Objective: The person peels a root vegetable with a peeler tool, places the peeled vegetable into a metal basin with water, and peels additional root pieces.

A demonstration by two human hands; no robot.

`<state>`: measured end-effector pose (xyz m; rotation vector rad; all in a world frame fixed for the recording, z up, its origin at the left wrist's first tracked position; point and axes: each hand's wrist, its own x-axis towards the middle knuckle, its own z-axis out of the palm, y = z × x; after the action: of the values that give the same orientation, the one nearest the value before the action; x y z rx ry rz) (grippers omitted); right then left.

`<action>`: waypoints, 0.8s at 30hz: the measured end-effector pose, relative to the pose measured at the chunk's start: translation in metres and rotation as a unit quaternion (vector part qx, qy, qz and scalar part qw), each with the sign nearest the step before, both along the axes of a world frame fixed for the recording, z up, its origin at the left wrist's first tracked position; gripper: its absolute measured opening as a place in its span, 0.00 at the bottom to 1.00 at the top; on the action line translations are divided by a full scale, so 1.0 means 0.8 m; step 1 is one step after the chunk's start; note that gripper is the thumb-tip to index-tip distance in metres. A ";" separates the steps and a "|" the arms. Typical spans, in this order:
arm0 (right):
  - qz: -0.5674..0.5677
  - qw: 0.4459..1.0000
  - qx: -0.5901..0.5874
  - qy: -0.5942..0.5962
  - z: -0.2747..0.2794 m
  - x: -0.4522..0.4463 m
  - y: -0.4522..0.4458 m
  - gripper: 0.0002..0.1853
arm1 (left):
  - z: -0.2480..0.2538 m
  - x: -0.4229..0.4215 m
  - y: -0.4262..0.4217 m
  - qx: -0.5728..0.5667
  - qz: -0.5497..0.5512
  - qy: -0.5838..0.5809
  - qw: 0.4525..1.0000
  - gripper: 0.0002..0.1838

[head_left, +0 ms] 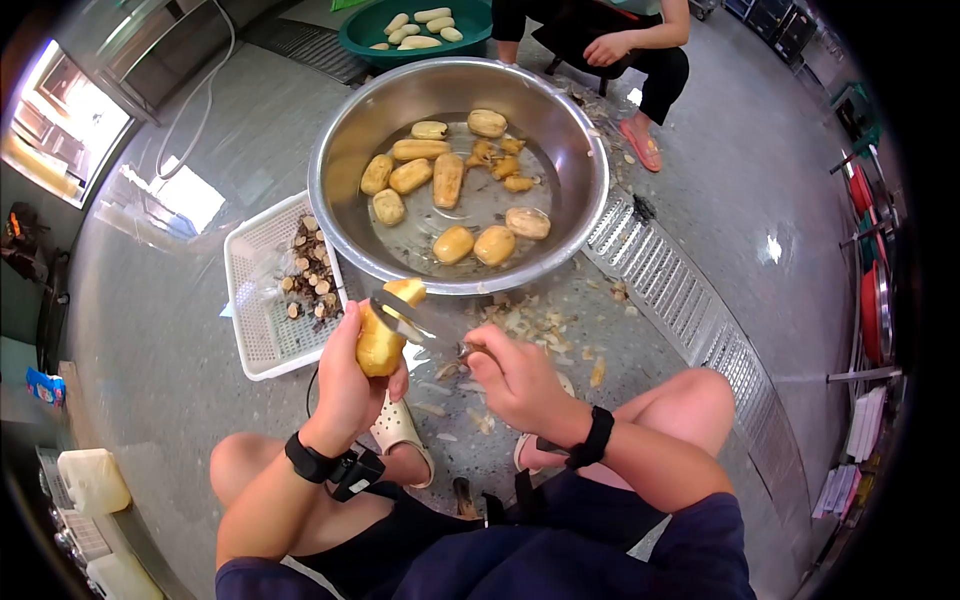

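Observation:
My left hand [345, 385] is wrapped round a yellow peeled root piece [378, 345], held upright below the rim of a large steel basin [330, 225]. In my right hand [520, 380] is the handle of a peeler or knife [405, 322], its blade against the upper part of the root. Another yellow bit [406, 291] shows just beyond the blade. Several brownish-yellow root pieces [448, 180] lie in water in the basin, along with small knobbly pieces [505, 165].
Left of the basin, a white perforated basket [250, 335] holds cut ends. Beyond stands a green tub [365, 50] with pale roots. A person [650, 45] sits at the back right. Peelings [540, 325] litter the floor beside a metal drain grate [680, 290].

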<state>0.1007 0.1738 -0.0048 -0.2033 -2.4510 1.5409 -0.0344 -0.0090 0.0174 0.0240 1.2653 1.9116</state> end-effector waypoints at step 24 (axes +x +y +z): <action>0.140 0.973 -0.154 -0.104 0.014 -0.001 0.005 0.15 | 0.000 0.003 0.011 -0.069 0.061 -0.023 0.995 0.21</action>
<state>0.1001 0.1777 0.0067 -0.0774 -2.4650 2.1216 -0.0321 -0.0005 0.0171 -0.1717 1.3933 1.9107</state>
